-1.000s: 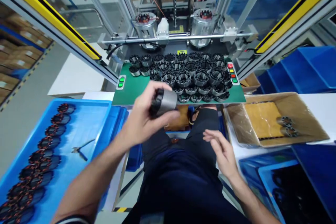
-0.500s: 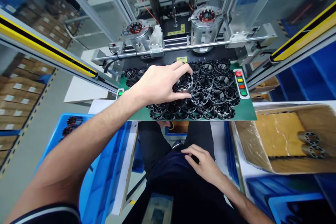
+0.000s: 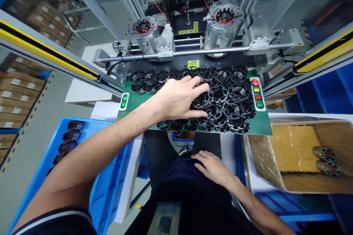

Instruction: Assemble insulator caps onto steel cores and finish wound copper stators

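Note:
My left hand [image 3: 180, 97] reaches over a green worktop [image 3: 138, 112] with its thumb and fingers curled around a black-and-silver stator core [image 3: 200, 101]. That ring sits among many similar stator cores [image 3: 233, 109], stacked in rows; my hand and forearm cover part of them. My right hand [image 3: 211, 167] lies at my lap against dark clothing, holding nothing, fingers stretched out. Behind the rows, a stator with copper-coloured windings [image 3: 143, 25] stands in the left metal fixture, and another wound stator [image 3: 224, 15] is in the right one.
A button panel [image 3: 257, 94] borders the stack on the right, a smaller green-lit panel [image 3: 124, 101] on the left. A metal rail [image 3: 187, 52] crosses behind. At left, a blue tray [image 3: 102, 187] holds wound stators; at right, a cardboard box [image 3: 303, 181] contains more cores.
My left hand and the stator core have shifted slightly right and toward me, settling among the other cores. The whole view has tilted a little. My right hand stays at my lap.

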`<state>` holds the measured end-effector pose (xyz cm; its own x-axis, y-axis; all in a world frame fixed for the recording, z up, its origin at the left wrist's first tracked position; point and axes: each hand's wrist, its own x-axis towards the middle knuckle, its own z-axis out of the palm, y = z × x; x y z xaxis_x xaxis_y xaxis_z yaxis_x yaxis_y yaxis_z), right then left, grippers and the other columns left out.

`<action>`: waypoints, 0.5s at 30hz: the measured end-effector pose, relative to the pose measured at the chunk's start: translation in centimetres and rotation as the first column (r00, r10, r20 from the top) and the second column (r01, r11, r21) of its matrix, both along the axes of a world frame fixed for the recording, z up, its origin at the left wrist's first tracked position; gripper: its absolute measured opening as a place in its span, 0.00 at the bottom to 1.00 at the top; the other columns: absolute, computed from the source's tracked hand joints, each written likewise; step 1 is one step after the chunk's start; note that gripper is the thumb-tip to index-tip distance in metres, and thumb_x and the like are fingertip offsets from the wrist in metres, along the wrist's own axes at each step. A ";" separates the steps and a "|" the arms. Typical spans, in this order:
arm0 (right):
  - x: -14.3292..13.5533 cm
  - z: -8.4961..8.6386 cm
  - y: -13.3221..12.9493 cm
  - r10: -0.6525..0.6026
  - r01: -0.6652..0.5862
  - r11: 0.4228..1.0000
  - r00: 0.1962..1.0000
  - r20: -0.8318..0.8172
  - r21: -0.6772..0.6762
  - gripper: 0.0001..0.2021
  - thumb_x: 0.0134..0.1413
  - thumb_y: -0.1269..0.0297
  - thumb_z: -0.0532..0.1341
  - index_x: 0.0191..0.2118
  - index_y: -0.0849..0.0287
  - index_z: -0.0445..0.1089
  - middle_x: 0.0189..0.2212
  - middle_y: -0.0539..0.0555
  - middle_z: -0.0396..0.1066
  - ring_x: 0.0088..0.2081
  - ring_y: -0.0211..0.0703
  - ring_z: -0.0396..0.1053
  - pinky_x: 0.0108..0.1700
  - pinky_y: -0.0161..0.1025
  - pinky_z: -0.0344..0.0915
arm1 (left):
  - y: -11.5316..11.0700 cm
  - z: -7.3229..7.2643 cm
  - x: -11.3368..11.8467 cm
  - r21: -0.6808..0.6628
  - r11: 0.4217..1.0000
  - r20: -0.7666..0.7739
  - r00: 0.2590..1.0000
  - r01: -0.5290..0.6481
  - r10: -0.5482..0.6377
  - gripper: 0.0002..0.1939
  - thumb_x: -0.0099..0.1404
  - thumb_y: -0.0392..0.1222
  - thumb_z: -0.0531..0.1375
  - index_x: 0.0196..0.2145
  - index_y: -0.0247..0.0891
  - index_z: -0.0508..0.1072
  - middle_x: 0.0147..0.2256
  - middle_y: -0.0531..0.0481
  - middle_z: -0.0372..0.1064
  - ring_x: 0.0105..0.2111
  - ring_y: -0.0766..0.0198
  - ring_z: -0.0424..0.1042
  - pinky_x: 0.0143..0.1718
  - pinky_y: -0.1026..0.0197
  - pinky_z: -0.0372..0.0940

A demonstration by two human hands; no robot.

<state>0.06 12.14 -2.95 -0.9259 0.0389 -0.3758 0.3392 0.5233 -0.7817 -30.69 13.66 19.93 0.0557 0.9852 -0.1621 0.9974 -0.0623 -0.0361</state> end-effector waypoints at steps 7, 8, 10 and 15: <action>-0.1 0.2 -0.7 0.046 -0.049 0.997 0.998 0.053 0.057 0.19 0.84 0.62 0.64 0.72 0.55 0.77 0.62 0.60 0.82 0.64 0.57 0.81 0.72 0.64 0.76 | -7.3 3.2 -3.5 0.245 0.906 0.304 0.915 -0.345 0.266 0.42 0.85 0.75 0.53 0.80 0.43 0.66 0.66 0.41 0.75 0.61 0.47 0.82 0.61 0.47 0.77; 0.1 0.1 -0.6 0.041 -0.045 0.997 0.997 0.061 0.066 0.19 0.84 0.62 0.63 0.73 0.54 0.77 0.63 0.60 0.82 0.64 0.56 0.81 0.72 0.63 0.76 | -10.0 3.1 -4.5 0.287 0.853 0.384 0.868 -0.436 0.314 0.40 0.86 0.71 0.53 0.80 0.42 0.66 0.66 0.43 0.75 0.60 0.51 0.82 0.61 0.49 0.77; 0.5 -0.4 -0.5 0.033 -0.039 0.996 0.996 0.079 0.086 0.21 0.85 0.60 0.60 0.74 0.51 0.77 0.64 0.60 0.82 0.66 0.56 0.81 0.73 0.60 0.76 | -16.7 2.0 -6.7 0.304 0.703 0.484 0.739 -0.643 0.468 0.36 0.84 0.65 0.57 0.78 0.44 0.67 0.62 0.46 0.77 0.57 0.54 0.82 0.54 0.56 0.78; 1.1 -2.2 -0.3 0.070 -0.091 0.985 0.988 0.139 0.146 0.25 0.83 0.55 0.54 0.74 0.51 0.78 0.69 0.63 0.81 0.72 0.63 0.79 0.76 0.62 0.75 | -36.2 -4.3 -7.7 0.118 0.091 0.231 0.117 -0.989 0.966 0.33 0.80 0.52 0.62 0.76 0.38 0.66 0.62 0.43 0.80 0.56 0.52 0.83 0.61 0.48 0.80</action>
